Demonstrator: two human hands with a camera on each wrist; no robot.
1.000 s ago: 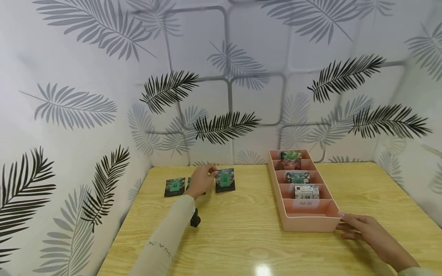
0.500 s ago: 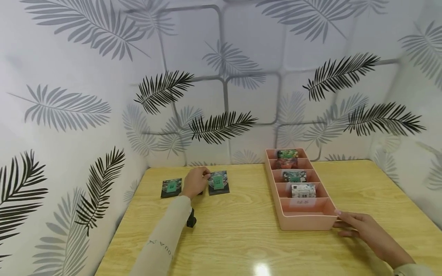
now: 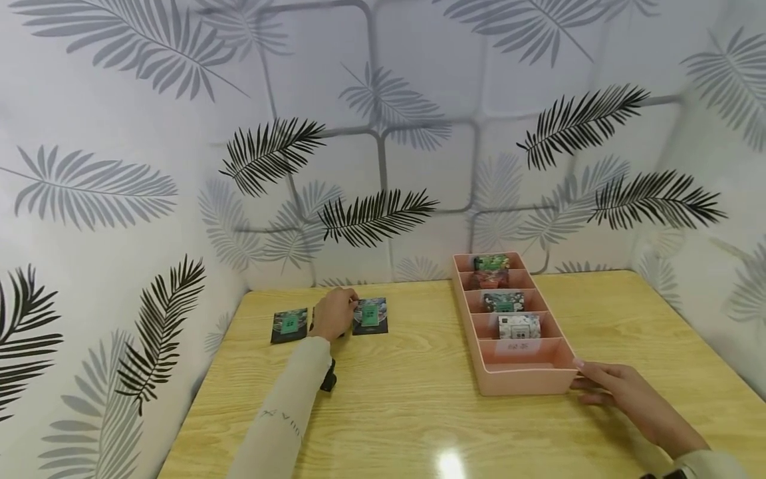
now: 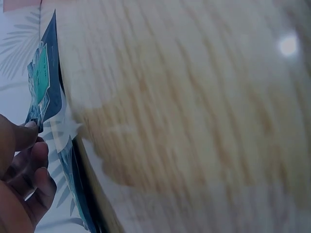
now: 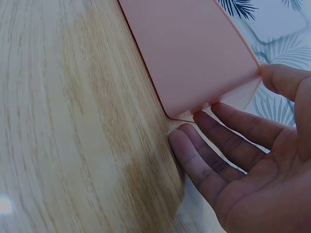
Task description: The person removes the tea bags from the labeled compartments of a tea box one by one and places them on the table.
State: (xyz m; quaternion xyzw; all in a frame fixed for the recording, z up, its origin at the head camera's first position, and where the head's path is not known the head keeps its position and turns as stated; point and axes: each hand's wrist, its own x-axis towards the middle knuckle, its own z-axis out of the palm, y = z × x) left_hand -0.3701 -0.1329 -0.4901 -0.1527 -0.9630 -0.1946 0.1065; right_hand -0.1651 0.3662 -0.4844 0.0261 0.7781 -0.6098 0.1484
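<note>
In the head view my left hand [image 3: 334, 314] pinches the left edge of a dark sachet [image 3: 371, 317] with a green label, close over the table. The left wrist view shows thumb and forefinger on the corner of that sachet [image 4: 43, 77]. Another sachet [image 3: 290, 324] lies to the left, and one between them is mostly hidden behind the hand. My right hand [image 3: 628, 397] touches the near right corner of a pink divided box [image 3: 526, 383]. In the right wrist view the thumb is at the rim and the extended fingertips meet the lower edge of the wall [image 5: 194, 63].
Small packets stand in the box's rear compartments, among them a white one [image 3: 519, 326] and a green one [image 3: 491, 262]. A pale label [image 3: 517, 346] marks the front divider. The wooden table [image 3: 395, 412] ends at a leaf-patterned backdrop [image 3: 419, 233].
The camera view has shifted, sliding the scene left. The left hand has kept its pinch on the sachet, whose tilt and position have changed slightly. The right hand has stayed at the box corner.
</note>
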